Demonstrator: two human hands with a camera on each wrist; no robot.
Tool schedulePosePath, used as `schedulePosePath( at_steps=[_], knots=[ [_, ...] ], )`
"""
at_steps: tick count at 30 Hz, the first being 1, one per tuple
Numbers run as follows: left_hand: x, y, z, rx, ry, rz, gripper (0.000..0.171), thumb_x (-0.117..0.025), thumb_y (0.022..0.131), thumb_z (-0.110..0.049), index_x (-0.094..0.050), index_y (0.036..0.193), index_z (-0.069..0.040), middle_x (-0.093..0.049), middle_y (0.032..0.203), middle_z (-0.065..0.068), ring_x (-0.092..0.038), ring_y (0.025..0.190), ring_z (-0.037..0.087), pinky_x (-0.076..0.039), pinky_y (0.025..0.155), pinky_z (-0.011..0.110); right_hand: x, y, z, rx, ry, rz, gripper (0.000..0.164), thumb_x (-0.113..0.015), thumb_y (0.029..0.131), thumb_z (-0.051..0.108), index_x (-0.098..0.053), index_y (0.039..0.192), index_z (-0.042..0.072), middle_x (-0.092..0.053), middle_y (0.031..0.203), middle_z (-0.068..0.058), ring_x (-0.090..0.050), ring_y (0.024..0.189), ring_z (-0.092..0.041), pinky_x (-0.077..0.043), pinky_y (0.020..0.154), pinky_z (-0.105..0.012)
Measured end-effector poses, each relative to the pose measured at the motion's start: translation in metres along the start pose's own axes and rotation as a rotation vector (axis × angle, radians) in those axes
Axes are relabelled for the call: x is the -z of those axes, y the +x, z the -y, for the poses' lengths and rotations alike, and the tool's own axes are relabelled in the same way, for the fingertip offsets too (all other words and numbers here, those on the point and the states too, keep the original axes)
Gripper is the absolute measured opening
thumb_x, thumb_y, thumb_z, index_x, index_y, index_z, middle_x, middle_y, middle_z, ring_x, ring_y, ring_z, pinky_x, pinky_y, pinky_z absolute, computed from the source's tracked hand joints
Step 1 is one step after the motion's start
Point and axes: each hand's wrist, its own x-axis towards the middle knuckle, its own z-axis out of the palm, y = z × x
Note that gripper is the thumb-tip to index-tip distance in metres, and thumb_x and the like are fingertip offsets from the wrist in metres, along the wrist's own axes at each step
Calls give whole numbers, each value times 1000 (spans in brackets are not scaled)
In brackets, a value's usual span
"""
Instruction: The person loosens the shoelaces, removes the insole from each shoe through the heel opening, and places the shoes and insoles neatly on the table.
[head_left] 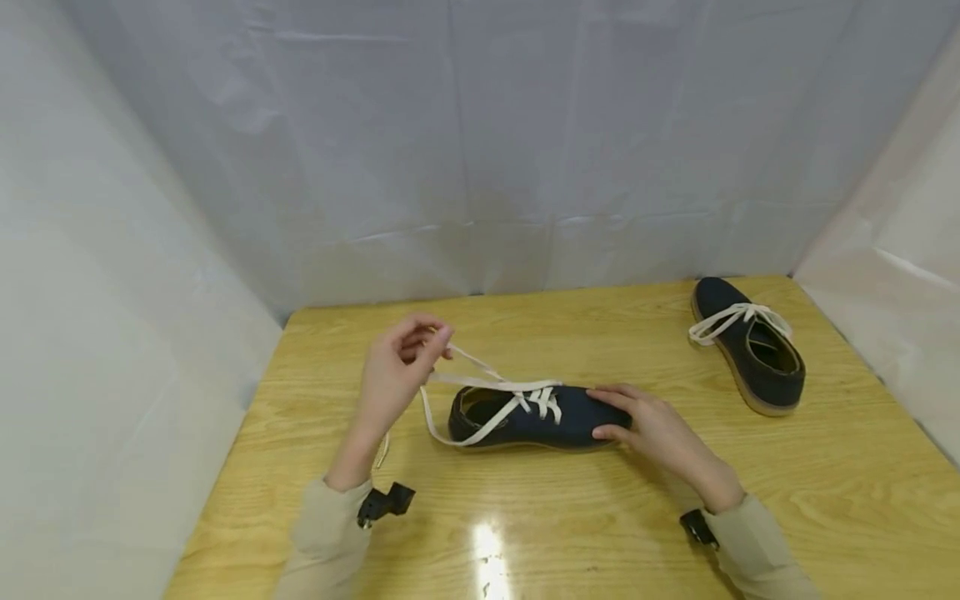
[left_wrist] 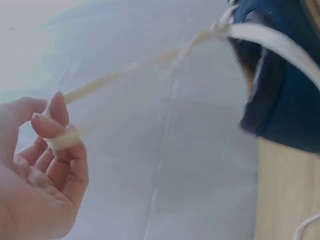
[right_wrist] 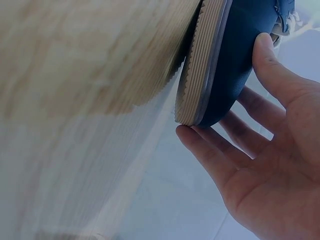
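Wood-grain table [head_left: 600, 533], creased sheeting [head_left: 465, 150], second shoe [head_left: 772, 392] right rear, left hand [head_left: 393, 367] pinching flat lace [left_wrist: 265, 35], right hand [head_left: 663, 429] gripping ribbed-soled navy shoe [head_left: 581, 417].

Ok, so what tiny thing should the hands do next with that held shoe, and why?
Maybe gently pull the white lace with the left hand. It pinches the lace away from the held shoe, and the right hand grips the toe, which should help steady it.
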Motion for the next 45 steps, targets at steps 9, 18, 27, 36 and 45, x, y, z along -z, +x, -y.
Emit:
schedulePosePath(
  at_steps=[9,18,27,36,45],
  knots=[
    [26,12,-15,-84,-171,-75,21,-68,97,-3,-66,118,-1,-73,111,-2,-44,59,8,-37,53,20,1,-1,-2,2,-3,-1,58,-77,88,33,-62,140,13,-59,138,-17,-61,120,-39,-52,94,-54],
    [48,23,-17,-322,31,14,42,-46,82,29,-67,111,7,-63,121,10,-55,117,20,-42,82,21,1,0,1,0,-12,9,58,-78,88,32,-62,140,12,-60,138,-17,-61,121,-40,-51,95,-54],
    [71,28,-8,-157,645,-228,32,-61,85,17,-72,108,-2,-62,111,21,-57,91,35,-48,80,46,1,0,2,-6,-13,9,58,-78,88,32,-62,140,11,-59,138,-17,-60,122,-40,-51,96,-55],
    [61,32,-3,89,763,-57,23,-64,101,-25,-77,114,-11,-77,89,7,-65,56,19,-44,45,33,1,1,1,2,-17,7,58,-78,88,32,-62,140,11,-60,138,-17,-60,122,-40,-51,96,-54],
    [0,36,22,8,692,314,37,-62,102,-14,-60,139,-8,-74,116,10,-73,95,27,-58,79,43,0,1,0,3,-25,8,58,-78,88,32,-62,140,12,-60,138,-17,-60,122,-40,-50,97,-54]
  ],
)
